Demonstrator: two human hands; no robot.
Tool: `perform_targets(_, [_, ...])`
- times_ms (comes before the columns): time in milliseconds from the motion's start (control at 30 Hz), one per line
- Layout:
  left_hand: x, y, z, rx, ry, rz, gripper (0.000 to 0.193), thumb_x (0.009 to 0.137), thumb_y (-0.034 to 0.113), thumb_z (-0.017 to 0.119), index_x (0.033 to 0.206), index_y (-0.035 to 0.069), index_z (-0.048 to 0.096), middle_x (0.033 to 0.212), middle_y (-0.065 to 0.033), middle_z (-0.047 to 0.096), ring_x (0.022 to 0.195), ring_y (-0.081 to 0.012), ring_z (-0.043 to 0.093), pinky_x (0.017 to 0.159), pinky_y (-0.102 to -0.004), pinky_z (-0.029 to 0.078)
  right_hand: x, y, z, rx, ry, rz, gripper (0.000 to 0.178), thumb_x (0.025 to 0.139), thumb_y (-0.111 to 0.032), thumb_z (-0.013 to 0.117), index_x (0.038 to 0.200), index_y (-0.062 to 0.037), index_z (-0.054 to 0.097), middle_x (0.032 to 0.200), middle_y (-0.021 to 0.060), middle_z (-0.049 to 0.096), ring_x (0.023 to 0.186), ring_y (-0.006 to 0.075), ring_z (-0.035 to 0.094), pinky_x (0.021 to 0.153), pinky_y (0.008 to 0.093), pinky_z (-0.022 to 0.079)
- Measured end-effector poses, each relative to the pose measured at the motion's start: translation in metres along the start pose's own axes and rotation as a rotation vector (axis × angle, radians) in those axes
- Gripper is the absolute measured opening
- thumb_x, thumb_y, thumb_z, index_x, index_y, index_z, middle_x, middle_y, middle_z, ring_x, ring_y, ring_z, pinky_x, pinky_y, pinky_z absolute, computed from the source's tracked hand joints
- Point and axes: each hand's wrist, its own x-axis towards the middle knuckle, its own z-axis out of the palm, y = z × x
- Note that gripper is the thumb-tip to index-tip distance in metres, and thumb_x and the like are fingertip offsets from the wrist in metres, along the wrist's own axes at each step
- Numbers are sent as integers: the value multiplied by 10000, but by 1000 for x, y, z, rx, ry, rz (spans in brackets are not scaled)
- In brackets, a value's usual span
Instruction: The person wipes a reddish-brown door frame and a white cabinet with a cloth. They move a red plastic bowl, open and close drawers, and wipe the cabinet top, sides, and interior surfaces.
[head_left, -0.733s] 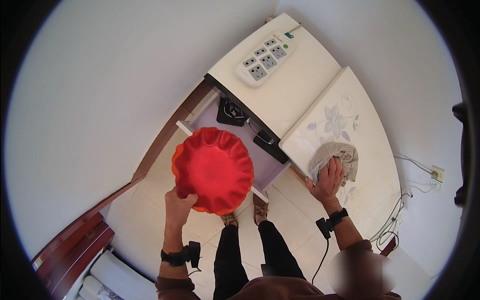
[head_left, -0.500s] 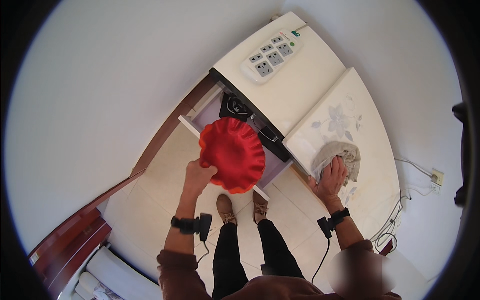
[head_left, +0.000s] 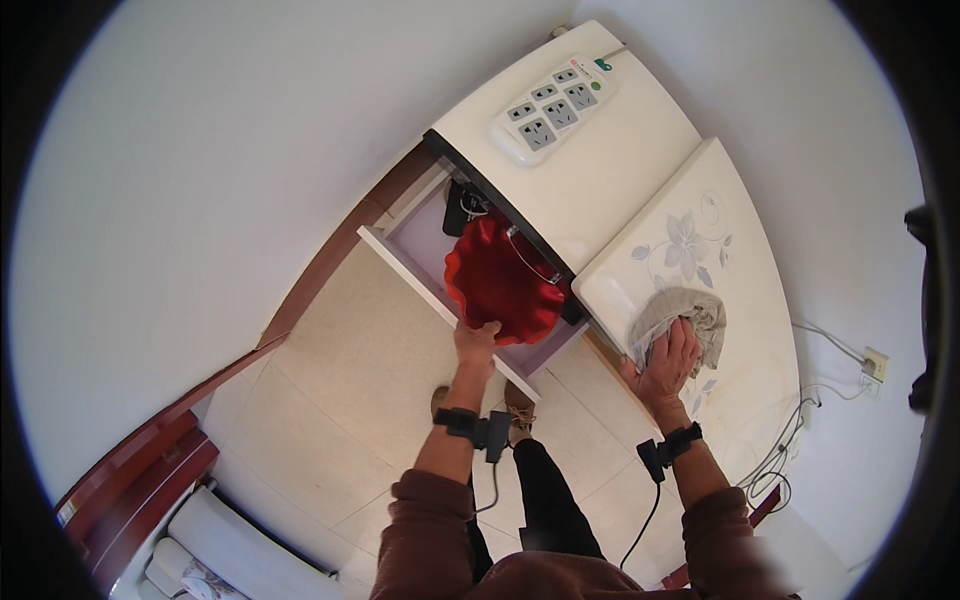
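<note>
My left hand [head_left: 477,343] pinches the near rim of a red fruit bowl [head_left: 505,290] with a wavy edge. The bowl is inside the pulled-out drawer [head_left: 408,268], its far side partly under the cabinet's front edge. On the white cabinet top to the right, my right hand [head_left: 665,368] grips a crumpled grey-beige cloth [head_left: 690,308], fingers curled over it. A black item with a pale cable [head_left: 463,208] lies at the drawer's left end, partly hidden by the bowl.
A white power strip [head_left: 553,108] lies on the far part of the cabinet top [head_left: 610,190]. A raised panel with grey flowers [head_left: 685,245] adjoins it. Cables hang by a wall socket [head_left: 874,365] at right. A white sofa [head_left: 240,535] stands lower left.
My left hand has carried the red bowl forward and to the right, down into the drawer. My right hand stays on the cloth.
</note>
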Motion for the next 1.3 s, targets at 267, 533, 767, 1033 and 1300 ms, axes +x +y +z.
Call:
perform_targets(267, [17, -35, 41, -480, 288, -330, 506, 807, 59, 678, 1255, 38, 443, 1247, -123, 530, 1010, -255, 594, 772, -409, 536, -2, 1, 1, -9, -3, -11, 607, 769, -474, 571, 1059, 54, 496, 1259, 253, 435, 1162, 421, 405, 901, 549, 305])
perform_targets(533, [26, -43, 55, -389, 495, -340, 518, 809, 219, 716, 1224, 57, 452, 1175, -103, 545, 971, -268, 590, 785, -429, 504, -2, 2, 2, -18, 12, -31, 637, 793, -508, 554, 1074, 61, 492, 1254, 256, 436, 1160, 425, 409, 901, 545, 311])
perform_targets(767, [-38, -40, 27, -279, 104, -473, 362, 820, 185, 698, 1102, 24, 538, 938, -90, 618, 837, -218, 586, 738, -392, 502, -2, 3, 2, -22, 14, -27, 633, 798, -507, 551, 1075, 59, 491, 1242, 262, 443, 1152, 427, 415, 897, 547, 311])
perform_targets(1033, [-34, -21, -36, 120, 240, 63, 663, 924, 378, 541, 1434, 43, 282, 1370, -135, 440, 1243, -187, 414, 1009, -339, 345, -4, 3, 3, -17, 6, -32, 624, 789, -488, 573, 1064, 65, 485, 1239, 275, 440, 1155, 434, 413, 898, 550, 312])
perform_targets(1300, [-29, -13, -2, 28, -62, -70, 866, 890, 582, 484, 1508, 132, 77, 1538, -96, 163, 1397, -278, 179, 1096, -494, 209, -2, 3, 2, -30, 10, -44, 632, 794, -489, 576, 1058, 77, 480, 1232, 276, 436, 1148, 439, 414, 896, 549, 319])
